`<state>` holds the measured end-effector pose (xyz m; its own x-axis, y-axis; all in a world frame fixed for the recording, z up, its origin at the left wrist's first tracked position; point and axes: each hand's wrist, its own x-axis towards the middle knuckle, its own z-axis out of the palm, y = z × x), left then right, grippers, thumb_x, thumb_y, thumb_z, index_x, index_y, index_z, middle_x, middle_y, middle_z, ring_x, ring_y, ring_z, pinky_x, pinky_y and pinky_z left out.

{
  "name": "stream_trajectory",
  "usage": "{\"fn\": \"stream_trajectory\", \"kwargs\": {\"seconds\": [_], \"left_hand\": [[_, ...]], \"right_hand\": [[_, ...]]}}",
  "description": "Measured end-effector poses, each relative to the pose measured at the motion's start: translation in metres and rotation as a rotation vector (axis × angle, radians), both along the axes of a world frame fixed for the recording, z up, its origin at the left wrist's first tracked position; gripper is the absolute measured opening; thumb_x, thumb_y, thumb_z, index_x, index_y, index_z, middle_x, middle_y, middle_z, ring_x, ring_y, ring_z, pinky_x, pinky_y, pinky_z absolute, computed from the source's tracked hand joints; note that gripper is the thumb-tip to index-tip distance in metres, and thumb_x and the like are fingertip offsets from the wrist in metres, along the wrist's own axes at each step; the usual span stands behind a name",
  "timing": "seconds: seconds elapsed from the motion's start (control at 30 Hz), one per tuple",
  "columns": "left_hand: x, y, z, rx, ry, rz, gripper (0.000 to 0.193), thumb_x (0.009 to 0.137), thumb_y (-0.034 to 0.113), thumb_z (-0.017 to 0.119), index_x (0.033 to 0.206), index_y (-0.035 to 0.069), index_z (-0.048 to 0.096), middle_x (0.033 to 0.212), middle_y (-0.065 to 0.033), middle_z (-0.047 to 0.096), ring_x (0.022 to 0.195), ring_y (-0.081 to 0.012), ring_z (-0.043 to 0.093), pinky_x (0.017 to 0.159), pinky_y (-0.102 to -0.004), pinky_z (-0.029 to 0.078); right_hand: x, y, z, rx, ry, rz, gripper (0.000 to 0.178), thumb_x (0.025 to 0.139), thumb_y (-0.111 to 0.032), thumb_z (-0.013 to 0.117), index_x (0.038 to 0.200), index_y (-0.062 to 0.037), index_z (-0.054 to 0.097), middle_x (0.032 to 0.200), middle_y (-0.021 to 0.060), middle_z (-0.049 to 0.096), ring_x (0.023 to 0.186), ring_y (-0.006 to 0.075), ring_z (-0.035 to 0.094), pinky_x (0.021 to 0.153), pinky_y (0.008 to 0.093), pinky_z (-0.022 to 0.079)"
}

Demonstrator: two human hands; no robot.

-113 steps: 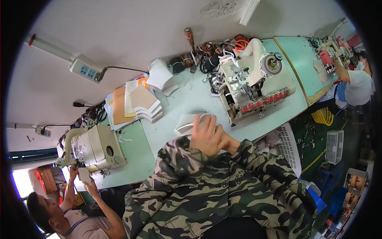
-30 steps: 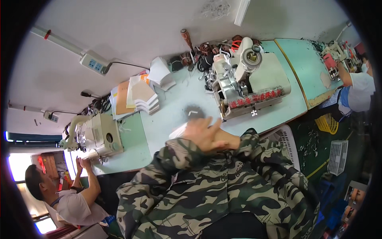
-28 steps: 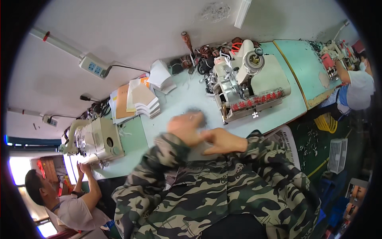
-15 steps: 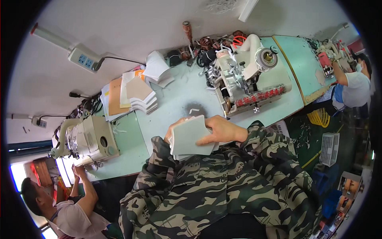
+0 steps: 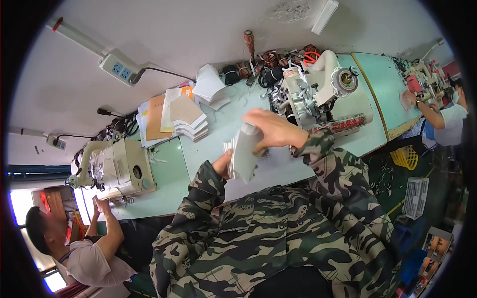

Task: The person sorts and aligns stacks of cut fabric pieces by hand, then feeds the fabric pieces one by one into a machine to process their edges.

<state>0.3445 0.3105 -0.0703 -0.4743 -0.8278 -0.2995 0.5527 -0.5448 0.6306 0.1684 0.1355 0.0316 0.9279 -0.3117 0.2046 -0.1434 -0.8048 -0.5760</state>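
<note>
A stack of thin, light grey flat pieces (image 5: 243, 156) is held tilted above the table, in front of my chest. My left hand (image 5: 221, 165) grips its lower left side, where several layers fan apart at the edge. My right hand (image 5: 278, 130) is bent over the upper right end, thumb below and fingers across the top. Motion blurs those fingertips a little. Whether the pieces are paper or cloth, I cannot tell.
An industrial sewing machine (image 5: 318, 99) stands to the right on the pale green table (image 5: 238, 111). Stacked cut pieces (image 5: 189, 119) and a brown sheet (image 5: 157, 117) lie at the back left. Co-workers sit at machines left (image 5: 119, 169) and far right (image 5: 430, 82).
The stack has tipped from lying nearly flat to steeply tilted, its layers spreading at the left. My right hand has risen from the stack's right side to its upper end.
</note>
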Motion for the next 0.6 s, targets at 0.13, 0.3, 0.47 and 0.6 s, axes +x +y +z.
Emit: {"fn": "stream_trajectory", "kwargs": {"seconds": [0.13,0.3,0.47,0.6], "left_hand": [[0.004,-0.009,0.006,-0.013,-0.042,0.263,0.07,0.092,0.056,0.047,0.142,0.007,0.038,0.134,-0.0184,0.051,0.118,-0.0332,0.056,0.095,-0.0505,0.049],[0.001,-0.016,0.015,-0.021,-0.079,0.268,0.067,0.093,0.053,0.049,0.141,0.008,0.038,0.133,-0.014,0.052,0.115,-0.0309,0.056,0.091,-0.0544,0.049],[-0.006,-0.02,0.02,0.112,-0.071,0.353,0.06,0.089,0.047,0.057,0.133,0.007,0.044,0.117,-0.0139,0.059,0.104,-0.0298,0.061,0.081,-0.0498,0.054],[-0.009,-0.022,0.03,0.08,-0.117,0.303,0.059,0.092,0.05,0.048,0.138,0.013,0.042,0.128,-0.0112,0.055,0.115,-0.029,0.056,0.092,-0.0552,0.048]], "right_hand": [[-0.002,0.033,-0.016,0.511,0.179,-0.212,0.067,0.068,-0.028,0.082,0.122,0.0011,0.055,0.115,0.0189,0.058,0.098,0.0315,0.062,0.086,0.0382,0.049],[-0.003,0.052,-0.025,0.634,0.171,-0.168,0.074,0.072,-0.034,0.082,0.127,0.0061,0.053,0.119,0.02,0.06,0.103,0.0299,0.064,0.085,0.0344,0.052],[-0.008,0.05,-0.025,0.79,0.046,-0.18,0.063,0.078,-0.027,0.079,0.127,0.0048,0.053,0.116,0.0199,0.062,0.103,0.026,0.065,0.084,0.0343,0.052],[-0.012,0.051,-0.023,0.713,0.083,-0.154,0.054,0.084,-0.021,0.073,0.127,0.0045,0.053,0.111,0.0184,0.065,0.103,0.0244,0.065,0.083,0.0329,0.053]]}}
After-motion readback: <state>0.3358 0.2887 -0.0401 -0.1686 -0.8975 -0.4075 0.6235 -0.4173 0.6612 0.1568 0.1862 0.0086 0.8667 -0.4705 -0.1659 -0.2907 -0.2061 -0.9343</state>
